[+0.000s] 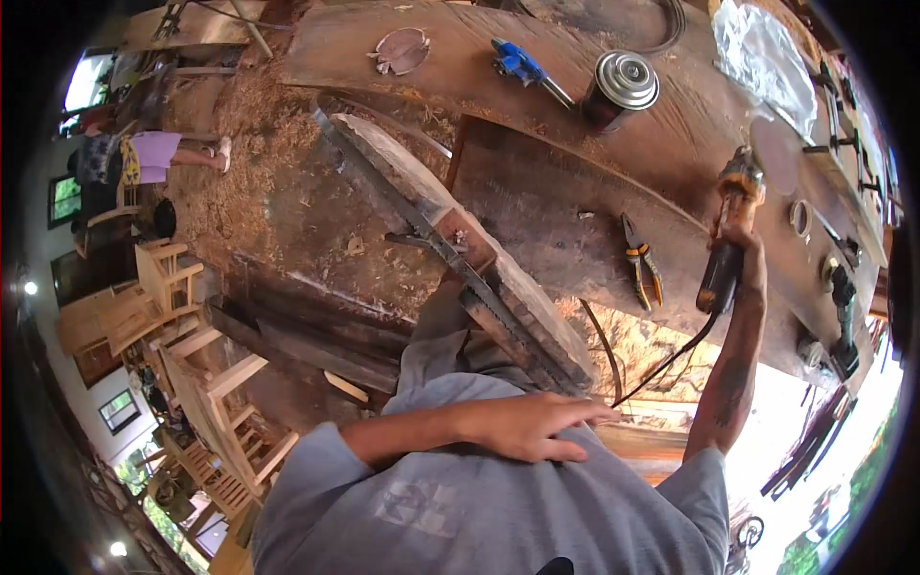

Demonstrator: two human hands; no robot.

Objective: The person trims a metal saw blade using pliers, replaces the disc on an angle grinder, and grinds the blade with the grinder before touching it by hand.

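Observation:
My right hand (744,238) is wrapped round an angle grinder (725,273) with an orange head and dark body. A brownish round disc shape (774,153) shows by its head, and a black cable (666,364) trails from its rear. My left hand (532,426) rests on the front of my grey shirt (498,498), fingers apart and holding nothing. Ahead of my body lies a long, pale-edged piece of wood (537,307), with a toothed metal blade (383,187) along it. Pliers with orange and black handles (640,264) lie on the wooden slab (546,206), left of the grinder.
A blue torch head (522,65) lies beside a metal can (623,86) on the far slab. Clear plastic (762,57) sits at upper right. Wooden chairs (211,393) stand at left, and another person (134,158) is beyond the shaving-strewn floor (259,182).

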